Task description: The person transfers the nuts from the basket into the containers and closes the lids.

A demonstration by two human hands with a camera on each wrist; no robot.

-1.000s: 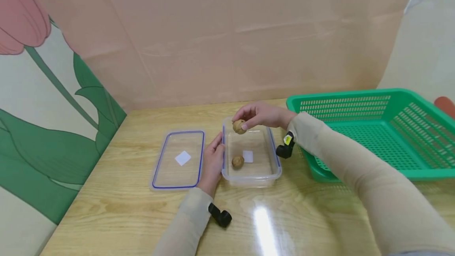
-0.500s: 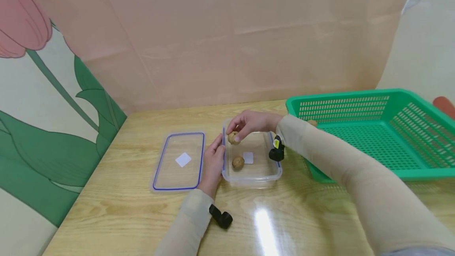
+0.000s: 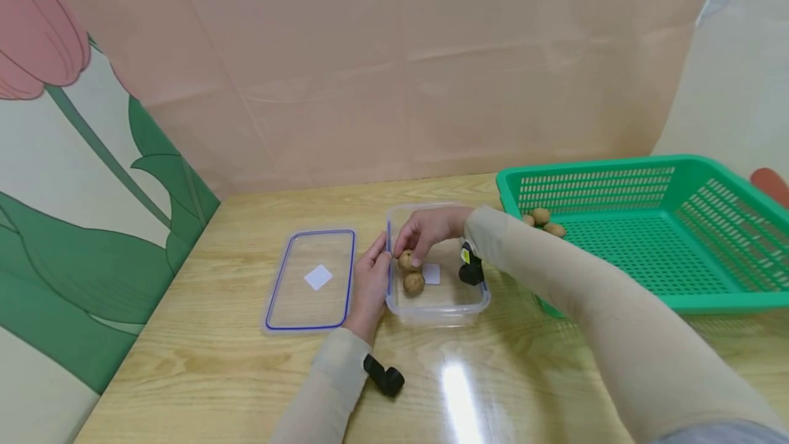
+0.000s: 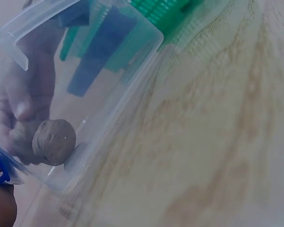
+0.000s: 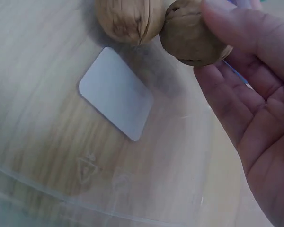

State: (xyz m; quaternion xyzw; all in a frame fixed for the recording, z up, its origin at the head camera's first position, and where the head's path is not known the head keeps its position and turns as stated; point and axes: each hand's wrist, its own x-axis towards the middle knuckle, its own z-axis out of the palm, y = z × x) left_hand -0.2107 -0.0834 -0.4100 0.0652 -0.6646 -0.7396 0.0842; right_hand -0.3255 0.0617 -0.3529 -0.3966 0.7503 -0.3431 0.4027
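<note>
My right hand (image 3: 430, 226) reaches down into a clear plastic box (image 3: 439, 311) and pinches a walnut (image 5: 188, 42) between thumb and fingers. A second walnut (image 3: 414, 284) lies on the box floor, right beside the held one. Next to them shows a white square sticker (image 5: 116, 92). The left hand (image 3: 368, 285) rests along the box's left side, its fingers extended and its thumb at the blue-lined rim. Through the box wall in the left wrist view, one walnut (image 4: 56, 142) shows in front of the right hand's fingers.
A clear lid (image 3: 308, 317) with a blue seal and a white sticker lies left of the box. At the right stands a green slotted basket (image 3: 696, 303); several walnuts (image 3: 541, 216) lie in its left corner, partly hidden by the right arm. The wooden table (image 3: 203, 375) meets a covered wall behind.
My right hand has lowered its walnut into the box, coming toward me beside the other walnut. The arm's shift uncovers walnuts in the basket. My left hand stays at the box.
</note>
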